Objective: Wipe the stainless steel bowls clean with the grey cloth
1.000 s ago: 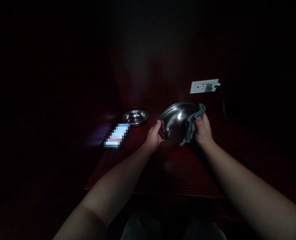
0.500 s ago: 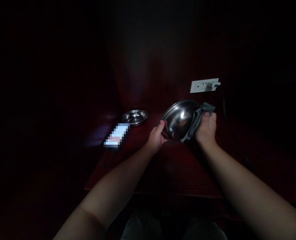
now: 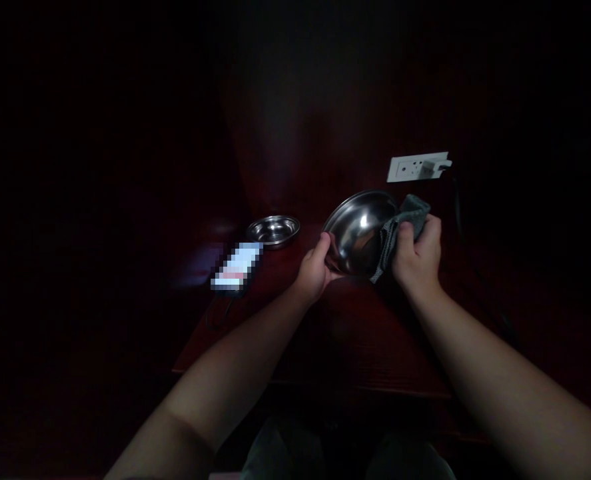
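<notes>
A shiny steel bowl (image 3: 356, 233) is held tilted above the dark red table, its rounded outer side facing me. My left hand (image 3: 315, 268) grips its left rim, thumb on the outside and fingers partly hidden underneath. My right hand (image 3: 419, 257) is closed on a grey-green cloth (image 3: 409, 213), thumb on top. The cloth lies against the bowl's right side, and its patterned edge hangs down below my thumb.
A second, shallow steel bowl (image 3: 274, 231) stands at the back left of the table (image 3: 345, 347). Near it a phone with a lit, blurred screen (image 3: 238, 267) has a cable. On the wall is a socket plate (image 3: 418, 167) with a plug and cord.
My right hand has turned and shifted slightly with the cloth, so its thumb now shows on top. The bowl stays in my left hand. The whole view has shifted a little.
</notes>
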The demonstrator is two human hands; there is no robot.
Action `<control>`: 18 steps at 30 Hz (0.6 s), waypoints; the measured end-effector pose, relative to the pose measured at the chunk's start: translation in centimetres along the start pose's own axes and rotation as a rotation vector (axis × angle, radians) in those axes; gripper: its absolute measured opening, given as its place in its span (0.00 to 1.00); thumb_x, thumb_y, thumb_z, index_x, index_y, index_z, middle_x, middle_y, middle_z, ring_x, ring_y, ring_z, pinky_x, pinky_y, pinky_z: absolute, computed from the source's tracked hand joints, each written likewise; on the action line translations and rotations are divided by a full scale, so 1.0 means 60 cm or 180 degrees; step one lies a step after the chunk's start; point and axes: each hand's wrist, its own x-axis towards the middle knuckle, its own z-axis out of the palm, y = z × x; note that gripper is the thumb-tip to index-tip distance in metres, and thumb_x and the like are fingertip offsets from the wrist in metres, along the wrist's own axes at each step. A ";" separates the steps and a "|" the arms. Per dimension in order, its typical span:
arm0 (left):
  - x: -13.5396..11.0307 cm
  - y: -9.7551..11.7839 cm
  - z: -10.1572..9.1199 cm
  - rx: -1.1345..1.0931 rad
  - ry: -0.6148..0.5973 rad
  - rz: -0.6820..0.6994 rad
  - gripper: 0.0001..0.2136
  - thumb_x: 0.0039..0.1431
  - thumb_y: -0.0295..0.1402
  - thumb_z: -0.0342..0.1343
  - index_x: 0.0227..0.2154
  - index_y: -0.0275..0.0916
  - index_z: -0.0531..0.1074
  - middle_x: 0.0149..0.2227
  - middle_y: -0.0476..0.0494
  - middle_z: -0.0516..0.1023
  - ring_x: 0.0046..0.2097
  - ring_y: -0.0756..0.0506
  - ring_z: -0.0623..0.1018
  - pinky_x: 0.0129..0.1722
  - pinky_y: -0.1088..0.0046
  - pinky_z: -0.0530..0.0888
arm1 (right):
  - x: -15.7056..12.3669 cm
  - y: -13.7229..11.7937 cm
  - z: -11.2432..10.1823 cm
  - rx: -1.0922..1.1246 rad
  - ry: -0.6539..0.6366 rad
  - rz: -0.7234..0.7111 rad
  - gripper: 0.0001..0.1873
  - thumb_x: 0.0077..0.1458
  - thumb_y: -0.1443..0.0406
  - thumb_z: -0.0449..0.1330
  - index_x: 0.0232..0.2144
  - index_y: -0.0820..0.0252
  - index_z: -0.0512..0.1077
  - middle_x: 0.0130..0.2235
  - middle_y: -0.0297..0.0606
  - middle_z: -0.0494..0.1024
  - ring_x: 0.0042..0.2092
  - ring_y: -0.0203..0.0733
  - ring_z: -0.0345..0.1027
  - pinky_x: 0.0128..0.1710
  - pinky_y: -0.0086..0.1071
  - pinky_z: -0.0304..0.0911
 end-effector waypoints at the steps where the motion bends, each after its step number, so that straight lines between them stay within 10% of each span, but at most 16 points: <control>1: 0.001 0.000 0.000 -0.0004 0.0006 -0.0004 0.20 0.54 0.47 0.51 0.41 0.35 0.70 0.36 0.38 0.76 0.41 0.39 0.76 0.43 0.48 0.71 | 0.000 -0.001 -0.001 -0.0043 -0.0006 -0.0040 0.20 0.57 0.54 0.47 0.45 0.60 0.62 0.41 0.43 0.68 0.44 0.46 0.64 0.46 0.45 0.59; 18: 0.002 -0.005 -0.004 0.0110 0.0125 0.0028 0.21 0.51 0.49 0.53 0.37 0.34 0.71 0.35 0.38 0.76 0.38 0.40 0.77 0.38 0.51 0.74 | -0.001 -0.029 -0.014 0.0417 -0.0581 -0.0434 0.26 0.60 0.54 0.40 0.56 0.56 0.61 0.58 0.42 0.63 0.59 0.48 0.55 0.59 0.50 0.48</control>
